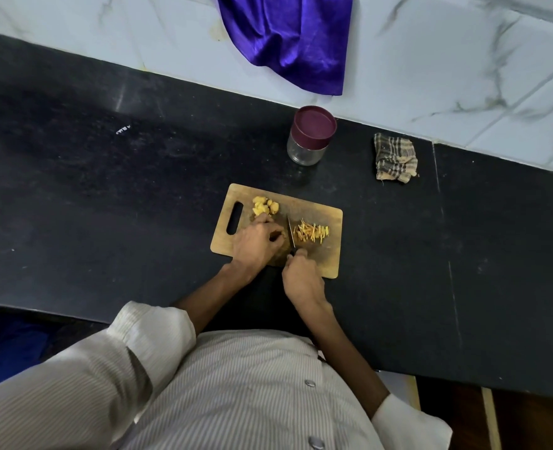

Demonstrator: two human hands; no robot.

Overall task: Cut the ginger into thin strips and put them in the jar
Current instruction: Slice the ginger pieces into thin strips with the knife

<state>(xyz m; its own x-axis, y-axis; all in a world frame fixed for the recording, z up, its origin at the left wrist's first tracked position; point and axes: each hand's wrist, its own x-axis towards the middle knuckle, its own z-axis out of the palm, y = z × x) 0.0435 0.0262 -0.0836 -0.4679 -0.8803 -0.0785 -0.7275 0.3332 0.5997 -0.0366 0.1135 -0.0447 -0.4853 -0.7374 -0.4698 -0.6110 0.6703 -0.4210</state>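
A wooden cutting board (320, 261) lies on the black counter. Peeled yellow ginger chunks (265, 206) sit near the board's handle hole. A pile of thin ginger strips (310, 232) lies on the board's right half. My left hand (257, 241) has curled fingers pressing down on a ginger piece that is mostly hidden beneath them. My right hand (301, 277) grips the handle of a small knife (290, 232), whose blade stands between the left fingers and the strips. A glass jar (307, 147) with a maroon lid on it stands behind the board.
A folded checked cloth (395, 159) lies on the black counter (106, 190) to the right of the jar. A purple fabric (288, 37) hangs over the white marble wall at the back. The counter's front edge runs just in front of my body.
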